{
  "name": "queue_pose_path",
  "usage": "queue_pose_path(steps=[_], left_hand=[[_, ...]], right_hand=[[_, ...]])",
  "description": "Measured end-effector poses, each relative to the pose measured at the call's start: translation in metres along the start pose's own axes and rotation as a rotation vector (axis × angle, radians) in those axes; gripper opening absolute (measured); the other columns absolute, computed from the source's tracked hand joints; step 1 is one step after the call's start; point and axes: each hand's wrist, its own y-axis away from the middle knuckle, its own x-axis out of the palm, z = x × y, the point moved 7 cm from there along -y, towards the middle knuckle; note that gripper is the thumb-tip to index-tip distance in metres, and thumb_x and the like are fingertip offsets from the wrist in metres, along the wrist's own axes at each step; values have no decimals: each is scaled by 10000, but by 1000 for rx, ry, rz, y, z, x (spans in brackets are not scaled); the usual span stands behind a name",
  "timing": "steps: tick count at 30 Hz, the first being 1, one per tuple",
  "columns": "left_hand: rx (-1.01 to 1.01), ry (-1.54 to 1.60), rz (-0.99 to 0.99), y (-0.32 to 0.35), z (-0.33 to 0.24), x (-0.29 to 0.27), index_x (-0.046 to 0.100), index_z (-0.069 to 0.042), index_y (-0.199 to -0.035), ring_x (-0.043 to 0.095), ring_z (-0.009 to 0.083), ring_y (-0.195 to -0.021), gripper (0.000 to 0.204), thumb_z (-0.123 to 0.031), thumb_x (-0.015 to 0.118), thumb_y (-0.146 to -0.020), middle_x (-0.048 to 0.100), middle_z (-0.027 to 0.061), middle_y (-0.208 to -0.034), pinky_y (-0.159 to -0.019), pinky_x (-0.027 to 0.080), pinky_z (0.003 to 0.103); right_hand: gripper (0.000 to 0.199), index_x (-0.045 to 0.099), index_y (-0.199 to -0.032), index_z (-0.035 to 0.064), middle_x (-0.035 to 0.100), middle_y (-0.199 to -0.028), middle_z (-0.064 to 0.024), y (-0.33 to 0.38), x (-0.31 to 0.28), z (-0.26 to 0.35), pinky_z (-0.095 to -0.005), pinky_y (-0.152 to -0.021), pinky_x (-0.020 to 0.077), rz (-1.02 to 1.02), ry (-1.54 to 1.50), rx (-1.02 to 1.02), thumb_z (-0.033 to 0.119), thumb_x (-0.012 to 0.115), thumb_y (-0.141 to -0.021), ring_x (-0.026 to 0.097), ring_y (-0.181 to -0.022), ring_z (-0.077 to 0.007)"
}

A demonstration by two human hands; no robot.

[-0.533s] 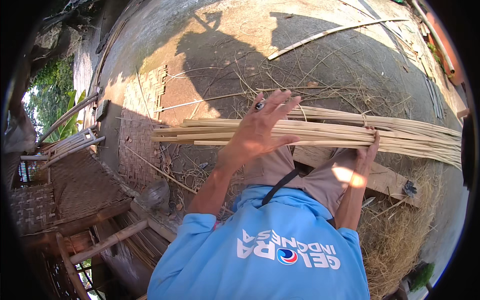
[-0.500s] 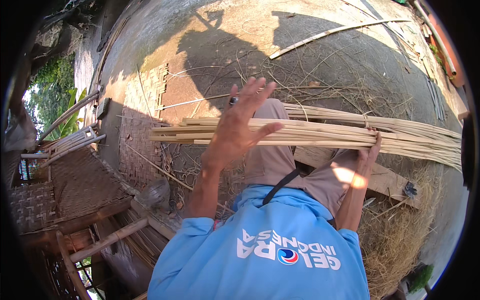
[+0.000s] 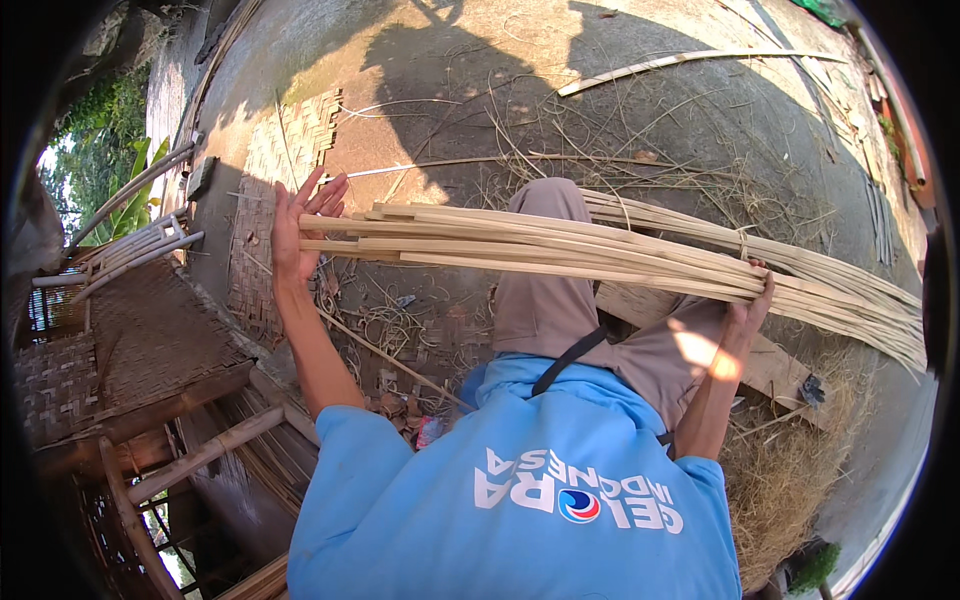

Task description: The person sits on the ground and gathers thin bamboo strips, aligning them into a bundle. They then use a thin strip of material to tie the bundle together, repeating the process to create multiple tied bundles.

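Observation:
A bundle of long, pale bamboo strips lies across my lap, over my knees. Its left ends are uneven, some strips jutting farther than others. My right hand is wrapped round the bundle toward its right part. At the left ends is my left hand, its fingers spread and its palm against or close beside the longest strip tips. Behind this bundle rests a second bundle of strips, bound with a thin tie. Both bundles run out to the right, where they lie side by side.
A woven bamboo mat lies on the ground at the left. Loose thin shavings litter the ground ahead, near a long split bamboo piece. A wooden board is under my legs. At the left stands a bamboo frame.
My left hand has moved left from above the bundle to its left ends. My right hand keeps its hold on the strips, and the bundle's left part sits slightly higher.

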Motion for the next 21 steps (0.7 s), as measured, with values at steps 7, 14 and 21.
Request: queue_pose_path(steps=[7, 14, 21], left_hand=[[-58, -204, 27, -7, 43, 70, 381, -13, -1524, 369, 285, -1460, 724, -558, 215, -1077, 424, 178, -1553, -1205, 282, 420], [141, -502, -212, -3, 43, 55, 457, -31, -1497, 293, 312, -1500, 847, -688, 214, -1021, 349, 200, -1596, -1221, 211, 425], [-250, 75, 34, -7, 71, 42, 430, -30, -1505, 419, 297, -1417, 845, -692, 241, -1017, 441, 231, -1524, -1165, 338, 453]], right_hand=[[201, 576, -1084, 26, 636, -1013, -109, -22, -22, 8, -421, -987, 525, -60, 40, -115, 214, 553, -1018, 617, -1013, -245], [233, 579, -1065, 53, 641, -971, -87, -14, -20, 16, -401, -981, 523, -96, 34, -95, 275, 615, -1004, 624, -977, -226], [266, 574, -1095, 47, 639, -990, -91, -3, -14, 4, -387, -1006, 500, -83, 58, -71, 284, 634, -991, 613, -1000, -229]])
